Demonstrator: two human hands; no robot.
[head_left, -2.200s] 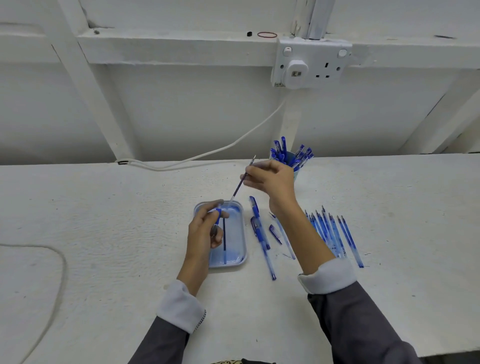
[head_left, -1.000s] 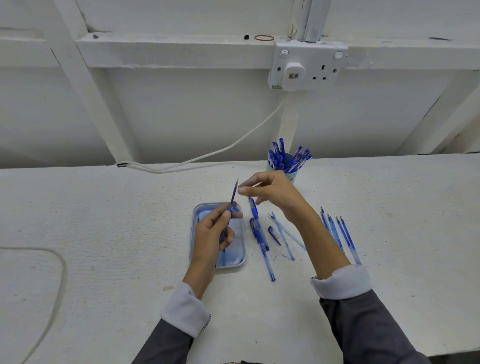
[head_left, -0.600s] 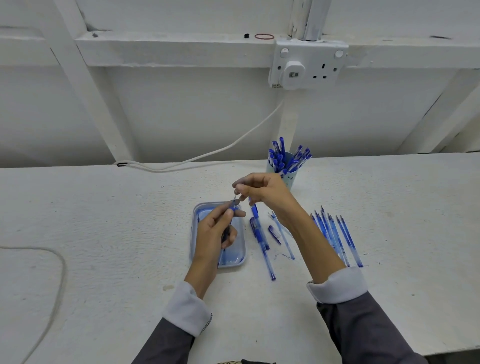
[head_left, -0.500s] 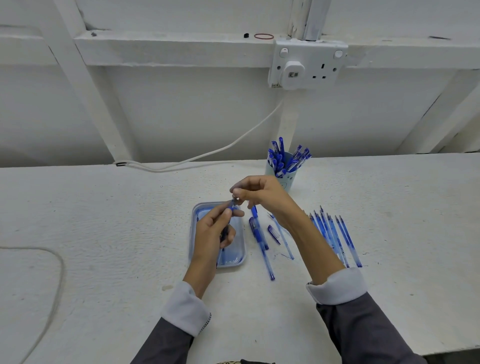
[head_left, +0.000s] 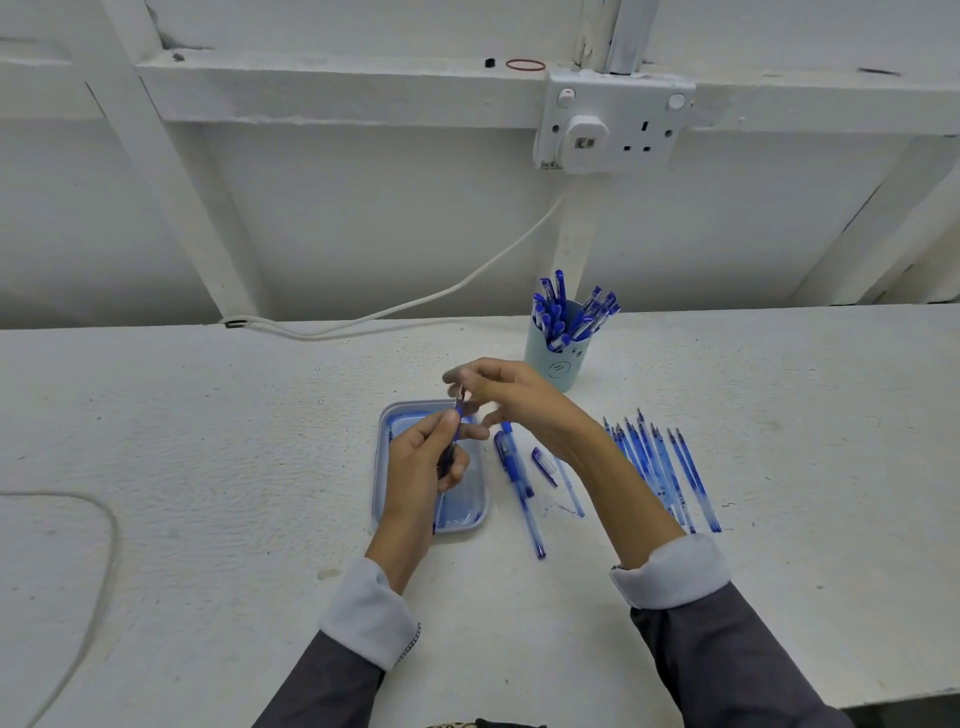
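My left hand (head_left: 423, 462) grips a blue pen barrel (head_left: 451, 441) upright above a small pale-blue tray (head_left: 478, 512). Just above it, my right hand (head_left: 511, 397) pinches the small metal tip (head_left: 459, 392) at the barrel's top end; the right fingers are blurred. Two whole blue pens (head_left: 517, 480) and a loose blue cap (head_left: 543, 460) lie on the table right of the tray. A row of several clear blue barrels with refills (head_left: 662, 470) lies further right.
A light-blue cup (head_left: 556, 364) full of blue pens stands behind my right hand. A white cable (head_left: 395, 312) runs along the wall up to a double socket (head_left: 613, 124). The white table (head_left: 208, 467) ends at its front edge on the lower right.
My right hand pushed the long refill down into the barrel held by my left hand, then moved in close and now pinches the tip at the barrel's top.
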